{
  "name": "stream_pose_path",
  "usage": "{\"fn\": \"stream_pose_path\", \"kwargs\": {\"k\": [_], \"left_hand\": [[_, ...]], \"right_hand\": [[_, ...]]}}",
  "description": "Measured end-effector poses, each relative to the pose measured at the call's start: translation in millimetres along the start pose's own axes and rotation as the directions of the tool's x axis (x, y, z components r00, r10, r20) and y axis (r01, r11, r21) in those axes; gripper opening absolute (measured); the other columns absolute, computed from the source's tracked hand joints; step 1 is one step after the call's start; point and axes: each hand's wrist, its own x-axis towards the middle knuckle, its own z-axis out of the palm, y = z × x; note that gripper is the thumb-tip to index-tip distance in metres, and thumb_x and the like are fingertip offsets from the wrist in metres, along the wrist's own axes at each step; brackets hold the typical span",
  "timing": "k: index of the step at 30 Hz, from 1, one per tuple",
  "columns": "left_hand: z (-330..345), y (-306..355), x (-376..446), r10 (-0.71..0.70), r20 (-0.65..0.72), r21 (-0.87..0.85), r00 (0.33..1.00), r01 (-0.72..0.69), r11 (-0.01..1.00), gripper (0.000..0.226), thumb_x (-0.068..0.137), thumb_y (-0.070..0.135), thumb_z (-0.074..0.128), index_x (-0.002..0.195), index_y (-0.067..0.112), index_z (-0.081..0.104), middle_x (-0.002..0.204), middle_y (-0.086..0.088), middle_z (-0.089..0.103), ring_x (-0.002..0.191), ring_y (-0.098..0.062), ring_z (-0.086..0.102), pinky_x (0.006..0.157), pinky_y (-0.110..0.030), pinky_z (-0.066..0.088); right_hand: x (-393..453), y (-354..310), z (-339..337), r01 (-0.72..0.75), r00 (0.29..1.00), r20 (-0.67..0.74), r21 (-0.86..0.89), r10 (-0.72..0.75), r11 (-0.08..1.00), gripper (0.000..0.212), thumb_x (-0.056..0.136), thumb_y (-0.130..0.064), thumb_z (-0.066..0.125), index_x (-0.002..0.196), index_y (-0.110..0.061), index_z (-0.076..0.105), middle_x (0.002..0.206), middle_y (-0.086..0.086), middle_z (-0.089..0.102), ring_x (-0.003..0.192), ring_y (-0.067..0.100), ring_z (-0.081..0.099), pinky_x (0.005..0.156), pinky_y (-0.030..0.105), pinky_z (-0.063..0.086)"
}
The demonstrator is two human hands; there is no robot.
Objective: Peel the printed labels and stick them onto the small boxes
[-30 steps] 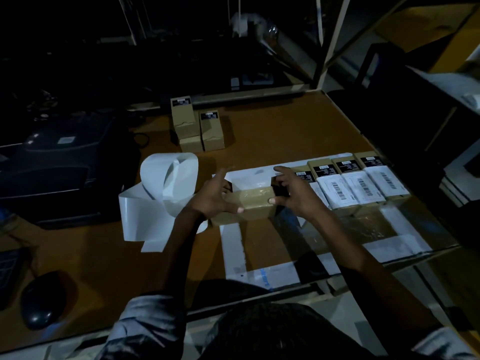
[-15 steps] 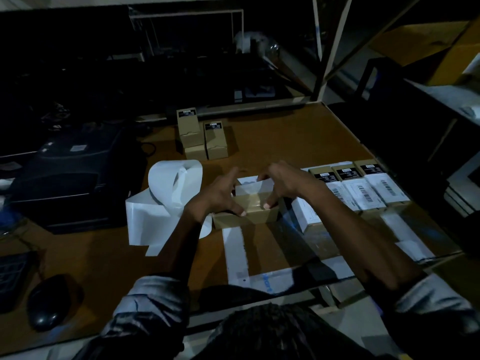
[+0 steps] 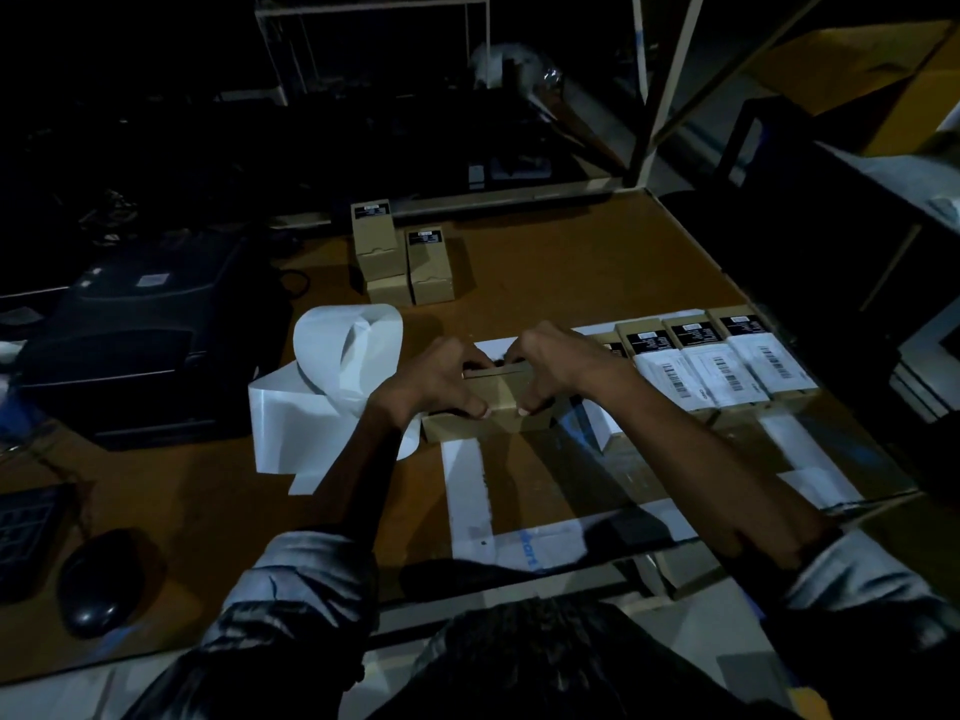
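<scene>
A small brown cardboard box (image 3: 498,394) lies on its side in the middle of the table. My left hand (image 3: 441,376) grips its left end and my right hand (image 3: 550,366) grips its right end, thumbs on the near face, fingers curled over the top edge. Behind it, a white label sheet (image 3: 493,348) is mostly hidden by my hands. To the right lies a row of labelled boxes (image 3: 711,366) with white barcode labels. A curled white strip of label backing (image 3: 332,387) lies to the left.
A dark label printer (image 3: 135,345) stands at the left. A mouse (image 3: 98,584) and a keyboard edge (image 3: 21,537) sit at the near left. Brown boxes (image 3: 402,262) are stacked at the back. White tape (image 3: 467,501) marks the wooden table (image 3: 571,262).
My hands have closed in on the box, fingers now curled over its top edge. The view has dropped slightly and moved closer.
</scene>
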Motion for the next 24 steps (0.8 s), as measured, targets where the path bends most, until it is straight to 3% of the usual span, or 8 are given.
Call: {"fn": "stream_pose_path", "kwargs": {"k": [4, 10, 14, 17, 21, 24], "left_hand": [[4.0, 0.6, -2.3, 0.016, -0.023, -0.005, 1.0, -0.016, 1.0, 0.049, 0.069, 0.015, 0.085, 0.116, 0.013, 0.073, 0.108, 0.001, 0.068, 0.096, -0.013, 0.061, 0.078, -0.023, 0.049], [11.1, -5.5, -1.0, 0.043, -0.057, 0.045, 0.997, -0.041, 0.998, 0.05, 0.07, 0.017, 0.085, 0.117, 0.011, 0.072, 0.113, -0.004, 0.067, 0.097, -0.013, 0.058, 0.07, -0.01, 0.038], [16.1, -9.7, -1.7, 0.076, -0.075, 0.069, 0.994, -0.071, 0.995, 0.053, 0.069, 0.026, 0.084, 0.118, 0.01, 0.072, 0.114, -0.006, 0.067, 0.103, -0.019, 0.059, 0.079, -0.02, 0.041], [21.0, -10.7, -5.0, 0.102, -0.075, 0.121, 0.992, -0.093, 0.988, 0.059, 0.07, 0.038, 0.077, 0.122, 0.009, 0.069, 0.116, -0.009, 0.063, 0.105, -0.022, 0.057, 0.082, -0.025, 0.04], [28.9, -8.9, -7.7, 0.101, -0.096, 0.143, 0.99, -0.087, 0.986, 0.062, 0.068, 0.048, 0.069, 0.118, 0.011, 0.069, 0.111, -0.008, 0.06, 0.1, -0.021, 0.054, 0.079, -0.034, 0.048], [33.9, -9.9, -9.7, 0.086, -0.117, 0.197, 0.989, -0.062, 0.978, 0.069, 0.07, 0.053, 0.066, 0.126, 0.013, 0.065, 0.118, -0.007, 0.058, 0.107, -0.024, 0.052, 0.083, -0.038, 0.051]], "right_hand": [[-1.4, 1.2, 8.5, 0.015, 0.999, -0.046, -0.028, -0.017, 0.999, 0.052, 0.065, -0.022, 0.092, 0.112, -0.02, 0.073, 0.101, 0.005, 0.071, 0.085, 0.022, 0.064, 0.067, 0.032, 0.052], [-4.4, -2.3, 17.4, 0.026, 0.991, -0.125, -0.095, -0.038, 0.995, 0.051, 0.064, -0.026, 0.088, 0.113, -0.024, 0.074, 0.105, 0.006, 0.07, 0.097, 0.028, 0.065, 0.08, 0.044, 0.059], [-7.1, 0.8, 30.2, 0.038, 0.98, -0.189, -0.134, -0.063, 0.99, 0.049, 0.07, -0.036, 0.081, 0.117, -0.023, 0.073, 0.108, 0.007, 0.065, 0.1, 0.034, 0.061, 0.084, 0.044, 0.056], [-9.3, 3.5, 41.5, 0.033, 0.968, -0.244, -0.133, -0.065, 0.991, 0.06, 0.069, -0.05, 0.082, 0.12, -0.02, 0.07, 0.109, 0.007, 0.064, 0.1, 0.033, 0.06, 0.089, 0.047, 0.054], [-11.1, 7.7, 50.5, 0.062, 0.951, -0.293, -0.128, -0.098, 0.99, 0.06, 0.072, -0.047, 0.082, 0.123, -0.02, 0.068, 0.114, 0.008, 0.065, 0.104, 0.033, 0.06, 0.094, 0.048, 0.05], [-12.5, 12.5, 55.6, 0.078, 0.938, -0.326, -0.132, -0.117, 0.988, 0.055, 0.075, -0.043, 0.08, 0.122, -0.018, 0.069, 0.116, 0.009, 0.065, 0.106, 0.032, 0.06, 0.1, 0.047, 0.045]]}}
